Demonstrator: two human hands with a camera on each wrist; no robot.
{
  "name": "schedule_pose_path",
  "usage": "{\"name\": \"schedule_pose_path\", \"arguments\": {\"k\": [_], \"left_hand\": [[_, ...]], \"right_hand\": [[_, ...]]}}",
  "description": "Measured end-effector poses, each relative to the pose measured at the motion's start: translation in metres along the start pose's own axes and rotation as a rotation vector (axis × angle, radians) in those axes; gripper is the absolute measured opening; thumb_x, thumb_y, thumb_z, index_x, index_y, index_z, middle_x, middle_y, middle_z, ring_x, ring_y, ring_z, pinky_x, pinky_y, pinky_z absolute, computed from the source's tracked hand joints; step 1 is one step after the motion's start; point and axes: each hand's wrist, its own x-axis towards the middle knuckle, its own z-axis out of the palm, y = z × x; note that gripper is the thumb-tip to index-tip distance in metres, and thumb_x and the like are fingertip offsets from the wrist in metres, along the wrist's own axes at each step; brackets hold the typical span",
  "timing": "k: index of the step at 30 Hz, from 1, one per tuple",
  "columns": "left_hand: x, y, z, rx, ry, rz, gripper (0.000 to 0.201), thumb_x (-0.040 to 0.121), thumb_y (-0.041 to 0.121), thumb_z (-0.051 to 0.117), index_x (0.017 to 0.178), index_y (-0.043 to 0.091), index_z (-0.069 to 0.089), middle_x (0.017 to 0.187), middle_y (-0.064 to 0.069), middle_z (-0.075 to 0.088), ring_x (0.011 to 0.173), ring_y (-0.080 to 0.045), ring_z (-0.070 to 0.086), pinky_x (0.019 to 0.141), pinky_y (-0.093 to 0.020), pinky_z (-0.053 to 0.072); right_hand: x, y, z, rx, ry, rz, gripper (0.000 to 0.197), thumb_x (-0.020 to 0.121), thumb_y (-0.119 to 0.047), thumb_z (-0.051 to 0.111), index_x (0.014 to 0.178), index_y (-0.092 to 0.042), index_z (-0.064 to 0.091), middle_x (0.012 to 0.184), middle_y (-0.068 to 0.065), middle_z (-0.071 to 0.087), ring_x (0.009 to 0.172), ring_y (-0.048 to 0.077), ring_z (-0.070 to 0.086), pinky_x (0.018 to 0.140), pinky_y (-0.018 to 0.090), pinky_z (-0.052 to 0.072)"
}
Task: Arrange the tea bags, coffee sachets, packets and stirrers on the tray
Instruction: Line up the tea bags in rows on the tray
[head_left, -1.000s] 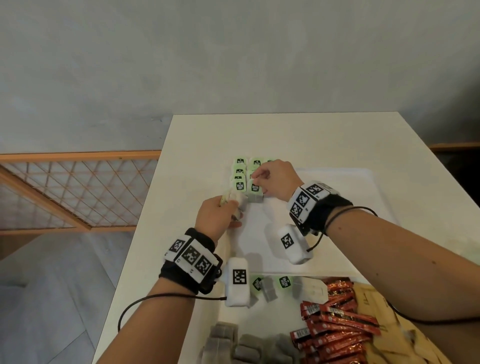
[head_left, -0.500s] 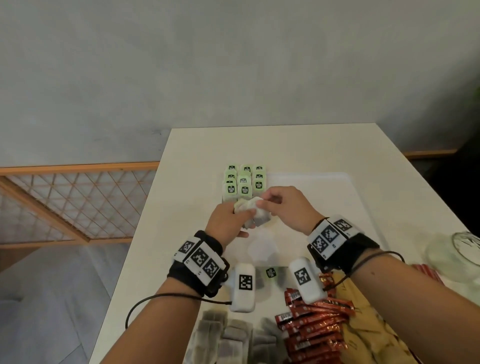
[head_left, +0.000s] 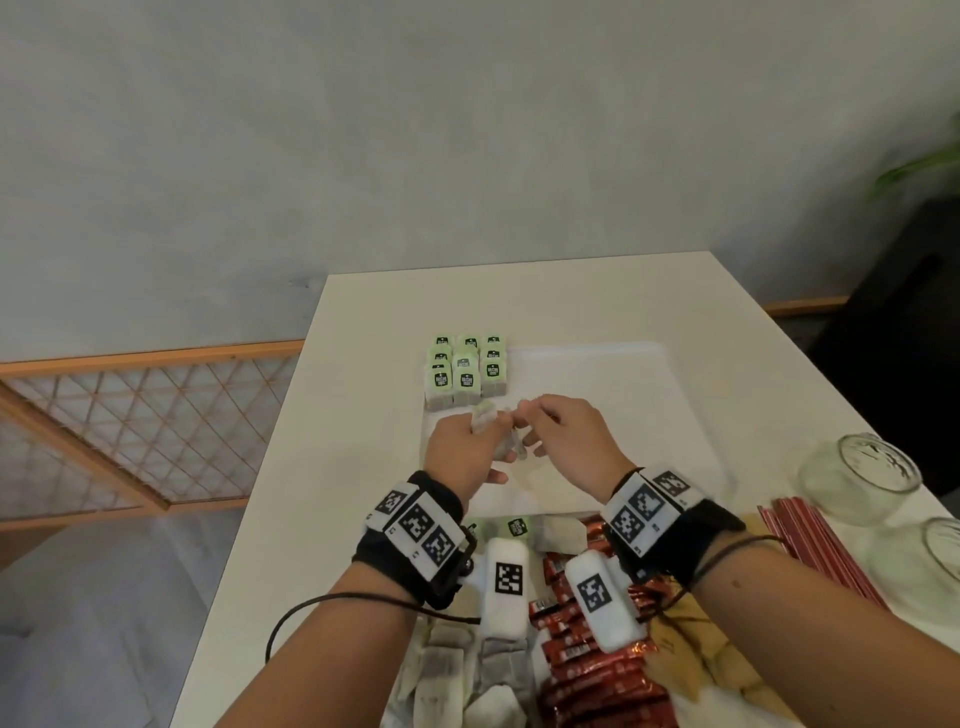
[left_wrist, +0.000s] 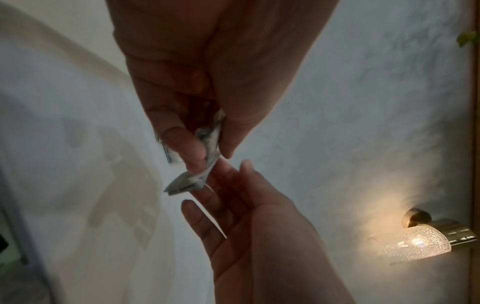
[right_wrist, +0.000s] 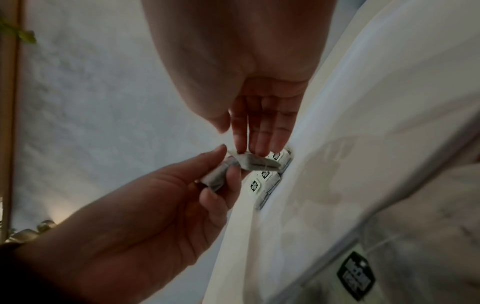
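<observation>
Green-tagged tea bags (head_left: 465, 371) stand in neat rows at the white tray's (head_left: 613, 395) far left corner, also seen in the right wrist view (right_wrist: 265, 176). Just in front of them my left hand (head_left: 488, 431) pinches a small stack of grey tea bags (head_left: 506, 447) between thumb and fingers (left_wrist: 192, 152). My right hand (head_left: 540, 415) reaches in from the right with straight fingers (right_wrist: 259, 142), whose tips touch the top bag (right_wrist: 257, 163). Both hands hover above the tray.
Near me lie loose tea bags (head_left: 457, 670), red coffee sachets (head_left: 587, 670) and brown packets (head_left: 727, 670). Red stirrers (head_left: 821, 545) and two glass jars (head_left: 857, 478) sit at the right on the white table (head_left: 363, 364). A wooden lattice (head_left: 130, 415) lies left.
My right hand has left the rows of tea bags and come back to the stack in my left hand. Both hands now meet nearer me over the tray.
</observation>
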Motion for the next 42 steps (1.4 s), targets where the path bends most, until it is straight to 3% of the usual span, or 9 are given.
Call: {"name": "schedule_pose_path", "arguments": {"k": [4,10,15,19,25,30,33,37,42], "left_hand": [[0.002,-0.001,-0.003,0.028,0.007,0.022,0.018,0.093,0.025,0.063,0.096,0.012,0.076,0.081,-0.003,0.072,0.066,-0.01,0.063,0.051,-0.021,0.05],[0.013,-0.006,-0.01,0.043,-0.007,-0.029,0.008,0.091,0.019,0.066,0.09,0.013,0.07,0.078,-0.003,0.068,0.064,-0.012,0.063,0.049,-0.021,0.048],[0.026,-0.011,-0.017,0.013,-0.042,-0.058,0.008,0.09,0.015,0.067,0.096,0.012,0.07,0.08,-0.003,0.067,0.064,-0.012,0.063,0.049,-0.021,0.051],[0.036,-0.017,-0.029,-0.049,0.016,-0.054,0.015,0.09,0.008,0.066,0.104,0.014,0.064,0.087,-0.006,0.068,0.068,-0.014,0.063,0.055,-0.025,0.056],[0.056,-0.021,-0.05,-0.219,0.045,-0.123,0.023,0.094,0.0,0.044,0.106,0.003,0.063,0.102,-0.014,0.069,0.078,-0.019,0.063,0.065,-0.031,0.06],[0.064,-0.029,-0.059,-0.212,0.042,-0.098,0.025,0.09,-0.008,0.05,0.103,0.005,0.067,0.097,-0.011,0.067,0.091,-0.021,0.066,0.073,-0.029,0.06],[0.066,-0.032,-0.06,-0.211,0.036,-0.107,0.024,0.092,-0.006,0.052,0.11,0.003,0.066,0.103,-0.011,0.07,0.093,-0.018,0.068,0.068,-0.023,0.059],[0.068,-0.034,-0.059,-0.164,0.039,-0.117,0.014,0.095,-0.001,0.052,0.104,0.0,0.064,0.103,-0.016,0.071,0.086,-0.018,0.072,0.062,-0.021,0.057],[0.063,-0.03,-0.058,-0.107,0.02,-0.096,0.013,0.097,0.009,0.056,0.103,0.002,0.066,0.096,-0.015,0.073,0.074,-0.016,0.073,0.058,-0.024,0.058]], "right_hand": [[-0.004,-0.005,-0.004,0.006,-0.057,0.019,0.041,0.102,-0.036,0.042,0.095,-0.016,0.076,0.091,-0.001,0.075,0.076,0.011,0.068,0.077,0.034,0.055],[0.011,0.005,-0.009,0.024,-0.003,0.064,0.014,0.094,-0.023,0.06,0.104,-0.019,0.068,0.093,-0.007,0.064,0.067,0.013,0.064,0.063,0.021,0.044],[0.033,0.009,-0.001,0.029,-0.133,0.112,0.005,0.09,-0.017,0.067,0.088,-0.015,0.071,0.084,0.003,0.07,0.065,0.011,0.065,0.058,0.022,0.052],[0.052,0.018,0.004,-0.003,-0.147,0.178,0.008,0.089,-0.014,0.068,0.088,-0.007,0.072,0.076,0.006,0.069,0.062,0.013,0.064,0.056,0.022,0.054],[0.094,0.026,0.008,-0.037,0.03,0.187,0.004,0.088,-0.013,0.069,0.084,-0.011,0.071,0.076,0.005,0.069,0.062,0.018,0.065,0.066,0.032,0.06],[0.115,0.027,0.02,-0.074,0.028,0.142,0.005,0.088,-0.016,0.069,0.087,-0.013,0.073,0.078,0.007,0.072,0.065,0.023,0.068,0.071,0.036,0.061],[0.121,0.026,0.027,-0.085,0.045,0.112,0.006,0.088,-0.018,0.069,0.086,-0.014,0.072,0.074,0.009,0.072,0.068,0.028,0.07,0.074,0.038,0.06],[0.121,0.023,0.028,-0.05,0.059,0.126,0.009,0.089,-0.015,0.069,0.091,-0.007,0.073,0.071,0.008,0.069,0.06,0.019,0.065,0.065,0.028,0.059],[0.109,0.016,0.02,0.072,0.117,0.137,0.013,0.086,-0.023,0.072,0.095,-0.013,0.072,0.087,0.004,0.068,0.067,0.017,0.062,0.056,0.024,0.055]]}}
